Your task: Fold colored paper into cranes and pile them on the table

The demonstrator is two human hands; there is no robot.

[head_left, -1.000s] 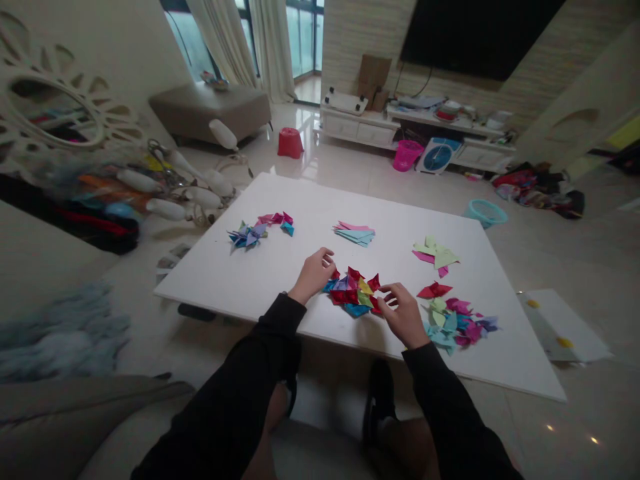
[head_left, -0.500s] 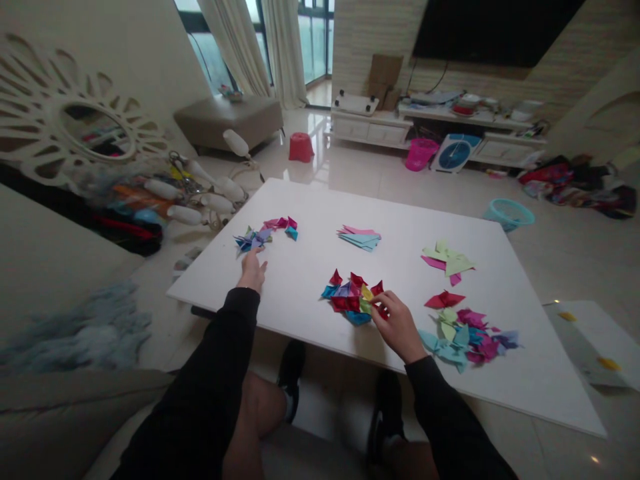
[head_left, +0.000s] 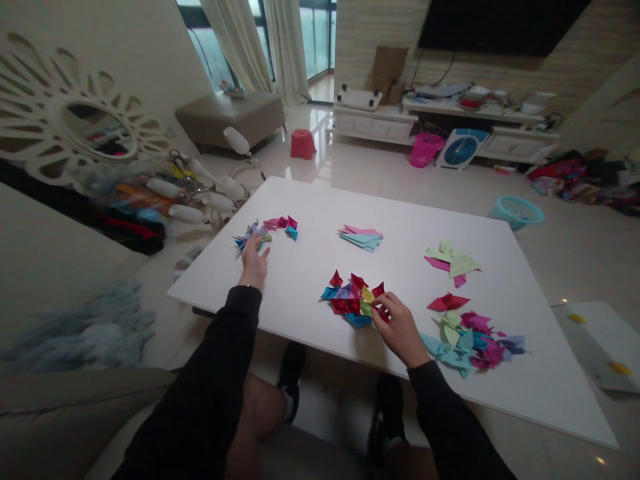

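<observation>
Beyond and left of the middle pile (head_left: 352,297), the paper cluster (head_left: 256,229) lies at the nearer left hand (head_left: 255,267), fingers spread, the right hand (head_left: 399,325) narrowed at that pile's edge, its hold unclear.

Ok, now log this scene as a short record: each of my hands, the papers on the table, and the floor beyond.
Left hand: at the blue and purple folded papers; grip unclear
Right hand: at the right edge of the multicolored cluster; grip unclear
Table: white
Far middle: pink and light blue papers, overlapping
Right side: light green and pink papers, a red folded piece, a mixed pile
Floor beyond: red stool, pink basket, light blue basket
</observation>
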